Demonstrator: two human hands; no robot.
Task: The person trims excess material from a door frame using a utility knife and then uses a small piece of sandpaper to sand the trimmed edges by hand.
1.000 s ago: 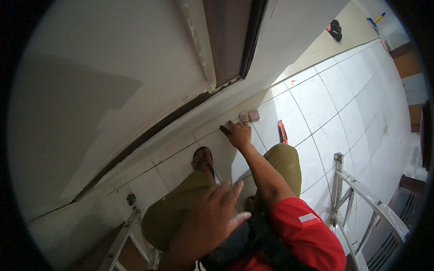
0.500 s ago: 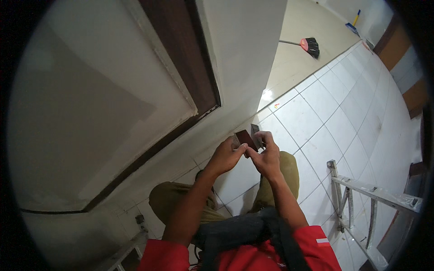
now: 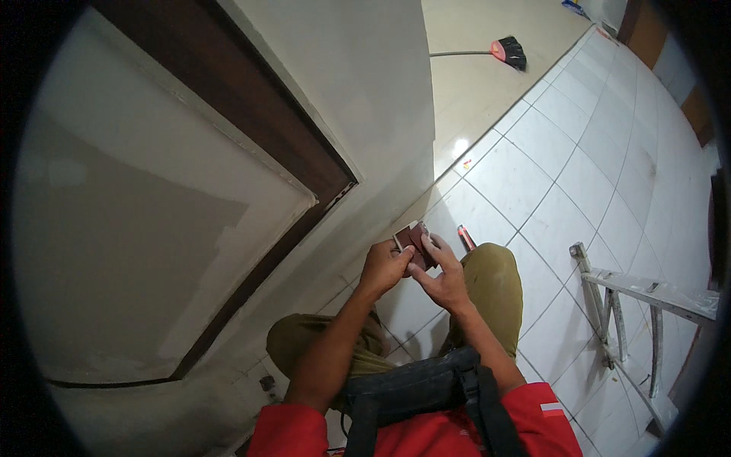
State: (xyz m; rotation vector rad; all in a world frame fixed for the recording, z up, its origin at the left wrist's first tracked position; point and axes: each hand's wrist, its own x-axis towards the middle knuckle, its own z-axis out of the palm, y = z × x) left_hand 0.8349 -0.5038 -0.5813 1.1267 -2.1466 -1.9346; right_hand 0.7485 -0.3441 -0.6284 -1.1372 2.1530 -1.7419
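Note:
In front of my body, between my knees, both hands hold a small folded piece of reddish-brown sandpaper (image 3: 408,237) with pale edges. My left hand (image 3: 383,266) grips its left side, thumb pressed on the face. My right hand (image 3: 445,278) pinches the right side, with fingers over the top edge and thumb near the lower edge. The fingers partly hide the sandpaper, and I cannot tell whether anything is inside the fold. An orange-and-dark utility knife (image 3: 466,238) lies on the floor just beyond my right knee.
A wall with a dark wooden frame (image 3: 263,99) rises close on my left. White tiles (image 3: 495,183) cover the floor. A metal ladder (image 3: 640,287) stands at the right. A broom (image 3: 509,53) with black bristles lies at the far end, on beige flooring.
My hands have brought the sandpaper's parts closer together; the grey-backed flap that stood out by my right fingers is now folded in. The view has shifted, and the utility knife now shows.

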